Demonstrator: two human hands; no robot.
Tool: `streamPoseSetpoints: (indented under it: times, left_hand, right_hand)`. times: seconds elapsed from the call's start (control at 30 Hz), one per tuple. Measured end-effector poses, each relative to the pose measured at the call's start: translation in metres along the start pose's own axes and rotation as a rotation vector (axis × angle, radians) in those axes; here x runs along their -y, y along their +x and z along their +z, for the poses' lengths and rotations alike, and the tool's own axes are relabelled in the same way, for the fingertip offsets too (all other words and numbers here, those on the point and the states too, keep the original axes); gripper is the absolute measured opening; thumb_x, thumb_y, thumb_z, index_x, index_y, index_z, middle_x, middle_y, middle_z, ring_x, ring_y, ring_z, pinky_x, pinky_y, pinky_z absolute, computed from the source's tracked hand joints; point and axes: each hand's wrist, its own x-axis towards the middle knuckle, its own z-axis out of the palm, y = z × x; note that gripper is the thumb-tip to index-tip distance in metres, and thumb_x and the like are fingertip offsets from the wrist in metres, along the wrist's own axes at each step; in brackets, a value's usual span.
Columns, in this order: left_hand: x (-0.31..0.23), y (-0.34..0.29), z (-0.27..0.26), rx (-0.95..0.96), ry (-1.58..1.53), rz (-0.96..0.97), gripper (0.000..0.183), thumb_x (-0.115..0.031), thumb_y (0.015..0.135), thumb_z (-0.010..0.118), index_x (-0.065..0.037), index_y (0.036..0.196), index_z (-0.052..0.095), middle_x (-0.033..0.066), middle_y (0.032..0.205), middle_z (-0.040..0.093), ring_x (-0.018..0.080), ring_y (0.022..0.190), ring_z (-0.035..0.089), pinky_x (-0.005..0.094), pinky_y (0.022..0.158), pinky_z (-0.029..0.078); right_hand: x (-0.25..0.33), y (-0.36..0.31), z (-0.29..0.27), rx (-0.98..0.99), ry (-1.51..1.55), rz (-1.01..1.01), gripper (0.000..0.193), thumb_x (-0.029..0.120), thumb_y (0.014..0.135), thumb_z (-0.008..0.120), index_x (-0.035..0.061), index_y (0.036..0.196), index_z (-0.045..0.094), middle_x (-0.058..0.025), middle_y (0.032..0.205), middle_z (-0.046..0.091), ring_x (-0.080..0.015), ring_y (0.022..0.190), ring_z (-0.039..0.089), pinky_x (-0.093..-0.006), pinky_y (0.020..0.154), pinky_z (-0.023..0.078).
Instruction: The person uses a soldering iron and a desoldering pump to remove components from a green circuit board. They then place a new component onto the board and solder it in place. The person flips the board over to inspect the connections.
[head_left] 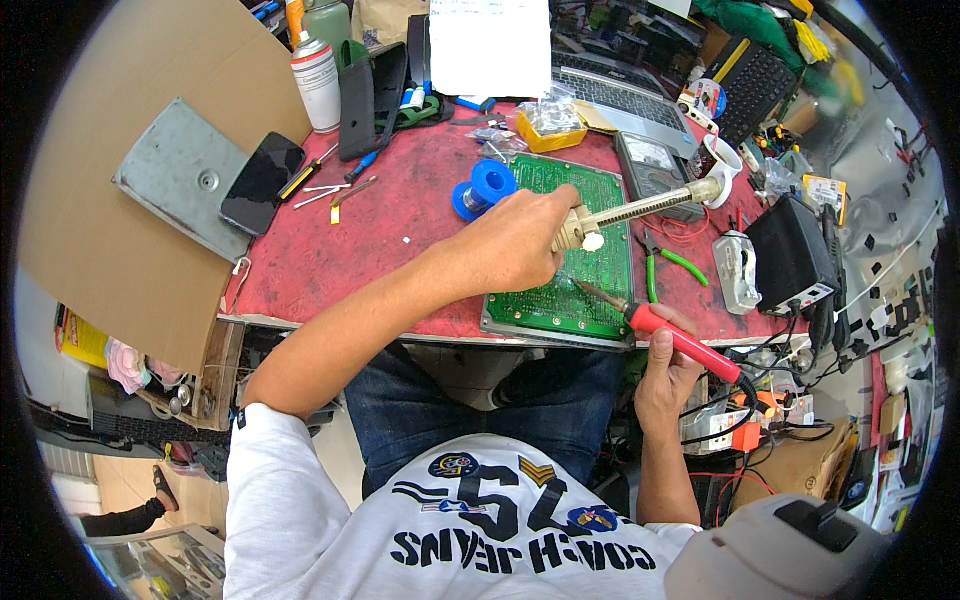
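A green circuit board (590, 312) lies at the table's front edge, its soldered side up. Across it reaches my left hand (530, 235), closed around a beige desoldering pump (650, 203); its rod points up to the right and a pale button shows beside the grip. The pump's lower end is mostly hidden by my fingers. My right hand (665, 375) grips a soldering iron (690, 348) with a red handle and black cable. Its metal tip points left, close to the board and just below my left hand; contact is unclear. A blue solder spool (484, 190) stands beside the board's left edge.
Green-handled pliers (668, 268) lie right of the board. A meter (652, 165), a black box (795, 255) and a laptop (620, 88) stand behind and right. On the left are a phone (262, 183), screwdrivers (308, 170) and a spray can (317, 85).
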Motion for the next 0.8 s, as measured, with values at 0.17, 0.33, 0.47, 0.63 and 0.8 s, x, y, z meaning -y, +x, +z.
streamPoseSetpoints:
  times: [0.17, 0.33, 0.47, 0.63, 0.8]
  left_hand:
    - [0.0005, 0.0007, 0.0037, -0.042, -0.039, 0.034, 0.034, 0.005, 0.070, 0.059, 0.007, 0.104, 0.052, 0.0293, 0.082, 0.063, 0.0458, 0.084, 0.062, 0.0510, 0.075, 0.049]
    - [0.0009, 0.0003, 0.0059, -0.048, -0.041, 0.019, 0.034, 0.005, 0.070, 0.059, 0.006, 0.103, 0.052, 0.0291, 0.081, 0.063, 0.0460, 0.084, 0.062, 0.0516, 0.074, 0.049]
    - [0.0014, 0.0003, 0.0065, -0.052, -0.055, 0.033, 0.033, 0.005, 0.070, 0.060, 0.006, 0.102, 0.051, 0.0291, 0.081, 0.063, 0.0458, 0.083, 0.062, 0.0518, 0.074, 0.049]
    - [0.0020, -0.0005, 0.0067, -0.037, -0.033, 0.043, 0.031, 0.004, 0.071, 0.060, 0.006, 0.101, 0.051, 0.0287, 0.082, 0.063, 0.0454, 0.083, 0.063, 0.0519, 0.074, 0.049]
    - [0.0004, 0.0005, 0.0033, 0.040, 0.014, -0.010, 0.036, -0.007, 0.076, 0.069, 0.002, 0.106, 0.052, 0.0246, 0.088, 0.066, 0.0410, 0.087, 0.065, 0.0473, 0.075, 0.052]
  right_hand:
    - [-0.0042, -0.0005, 0.0000, -0.022, -0.044, -0.025, 0.034, 0.029, 0.100, 0.053, -0.0010, 0.114, 0.059, -0.0063, 0.102, 0.061, -0.0111, 0.086, 0.054, -0.0250, 0.079, 0.043]
    - [-0.0042, -0.0005, -0.0010, -0.014, -0.040, -0.018, 0.034, 0.029, 0.100, 0.053, -0.0012, 0.115, 0.059, -0.0066, 0.102, 0.061, -0.0112, 0.087, 0.055, -0.0255, 0.080, 0.043]
    - [-0.0065, -0.0014, -0.0013, -0.015, -0.030, -0.017, 0.033, 0.028, 0.100, 0.053, -0.0012, 0.115, 0.058, -0.0068, 0.102, 0.061, -0.0111, 0.086, 0.055, -0.0253, 0.079, 0.044]
    - [-0.0059, -0.0011, -0.0018, -0.003, -0.033, -0.016, 0.033, 0.027, 0.100, 0.053, -0.0011, 0.115, 0.058, -0.0068, 0.102, 0.061, -0.0112, 0.085, 0.056, -0.0248, 0.078, 0.044]
    - [-0.0025, -0.0013, -0.0001, -0.005, -0.020, -0.008, 0.032, 0.027, 0.100, 0.053, -0.0009, 0.115, 0.058, -0.0068, 0.103, 0.061, -0.0112, 0.084, 0.056, -0.0250, 0.077, 0.044]
